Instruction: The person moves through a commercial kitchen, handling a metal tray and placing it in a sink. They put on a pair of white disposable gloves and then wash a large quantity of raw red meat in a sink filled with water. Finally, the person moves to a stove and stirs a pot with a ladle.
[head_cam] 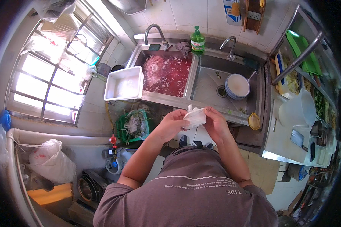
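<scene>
In front of my body, both hands hold what looks like a thin white disposable glove, crumpled, with small finger-like ends sticking up. My left hand pinches its left side between thumb and fingers. At the opposite edge, my right hand grips the material. Beyond them is a double steel sink. Its left basin holds red-tinted water with pale floating bits and a pinkish lump, likely raw meat. In the right basin, stacked bowls stand beside the drain.
A white plastic tub rests at the left basin's corner. Behind the sink stand a green soap bottle and two taps. Below left is a green basket of scraps. The right counter bears a cleaver and a white plastic container.
</scene>
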The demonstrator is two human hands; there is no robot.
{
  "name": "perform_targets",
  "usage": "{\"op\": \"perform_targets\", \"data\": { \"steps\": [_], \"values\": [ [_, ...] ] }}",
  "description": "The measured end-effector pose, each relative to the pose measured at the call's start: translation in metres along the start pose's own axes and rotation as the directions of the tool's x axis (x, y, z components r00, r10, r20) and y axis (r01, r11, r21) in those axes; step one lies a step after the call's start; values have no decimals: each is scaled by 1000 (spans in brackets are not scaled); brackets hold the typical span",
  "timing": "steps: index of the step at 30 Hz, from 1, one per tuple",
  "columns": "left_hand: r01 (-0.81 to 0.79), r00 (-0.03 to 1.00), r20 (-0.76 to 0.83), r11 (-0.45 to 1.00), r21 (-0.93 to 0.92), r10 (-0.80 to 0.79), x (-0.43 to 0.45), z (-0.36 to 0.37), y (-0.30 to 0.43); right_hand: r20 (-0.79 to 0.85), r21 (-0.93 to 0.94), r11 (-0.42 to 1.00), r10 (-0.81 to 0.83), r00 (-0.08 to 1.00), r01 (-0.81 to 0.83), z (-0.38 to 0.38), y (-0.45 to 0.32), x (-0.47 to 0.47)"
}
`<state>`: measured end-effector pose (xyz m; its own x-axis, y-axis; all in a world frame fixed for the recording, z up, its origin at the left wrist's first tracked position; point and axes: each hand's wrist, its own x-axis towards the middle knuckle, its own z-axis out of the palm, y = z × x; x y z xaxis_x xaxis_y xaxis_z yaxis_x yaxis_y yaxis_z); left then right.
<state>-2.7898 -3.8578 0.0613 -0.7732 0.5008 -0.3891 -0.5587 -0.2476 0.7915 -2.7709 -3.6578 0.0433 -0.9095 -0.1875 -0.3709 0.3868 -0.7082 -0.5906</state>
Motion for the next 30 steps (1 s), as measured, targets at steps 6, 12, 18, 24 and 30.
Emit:
{"op": "perform_targets", "data": {
  "steps": [6, 12, 18, 24, 30],
  "values": [
    [38, 980, -193, 903, 428, 50, 7, 0, 8, -38, -172, 985, -33, 999, 26, 1, 3, 3],
    [-157, 768, -394, 745, 648, 504, 28, 7, -11, 49, -333, 936, -101, 994, 111, 10, 3, 1],
    [-209, 823, -430, 901, 380, 372, 26, 26, -5, 99, -473, 839, -253, 962, 269, 6, 11, 2],
    [-163, 904, -233, 793, 587, 359, 5, 29, -7, 77, -685, 664, -344, 936, 300, -5, 15, 4],
    [-331, 861, -299, 900, 283, 411, -20, 20, -26, -47, -473, 876, -128, 991, 91, -19, -23, -4]
  ]
}}
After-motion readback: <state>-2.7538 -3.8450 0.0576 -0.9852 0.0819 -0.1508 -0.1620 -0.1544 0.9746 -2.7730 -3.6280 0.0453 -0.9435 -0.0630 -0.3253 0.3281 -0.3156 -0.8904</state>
